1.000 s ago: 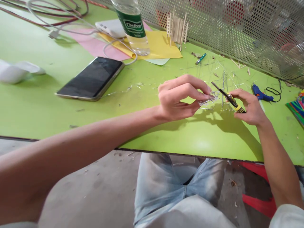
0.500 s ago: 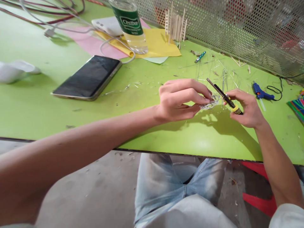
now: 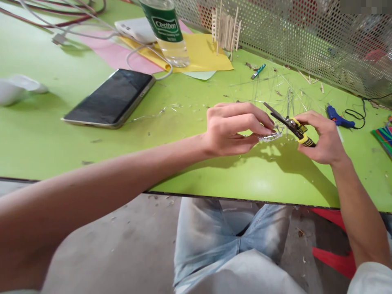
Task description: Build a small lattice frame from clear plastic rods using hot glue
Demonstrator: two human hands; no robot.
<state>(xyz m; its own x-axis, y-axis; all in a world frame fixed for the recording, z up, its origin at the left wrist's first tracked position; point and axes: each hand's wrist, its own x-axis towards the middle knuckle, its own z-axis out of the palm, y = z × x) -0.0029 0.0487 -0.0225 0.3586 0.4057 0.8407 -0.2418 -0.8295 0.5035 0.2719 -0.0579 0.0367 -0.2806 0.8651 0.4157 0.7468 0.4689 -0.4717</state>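
My left hand (image 3: 234,128) pinches a small bundle of bent, silvery wire (image 3: 270,136) just above the green table (image 3: 190,171). Its fingertips hide part of that piece. To its right, my right hand (image 3: 324,136) is closed around black-and-yellow pliers (image 3: 301,132). The tool's dark, narrow end slants up and to the left, over the wire piece. From this angle I cannot tell whether the pliers touch the wire. Loose strands of thin wire (image 3: 288,100) lie on the table behind my hands.
A phone (image 3: 112,98) lies at left, with a water bottle (image 3: 168,34) behind it. A small stick model (image 3: 226,30) stands by the perforated metal screen (image 3: 284,30). A blue glue gun (image 3: 338,116) and a green-handled cutter (image 3: 259,71) lie at right.
The pliers have turned slightly in my right hand, so more of their yellow part shows. My left hand stays on the wire piece, almost unmoved. The whole view has shifted a little.
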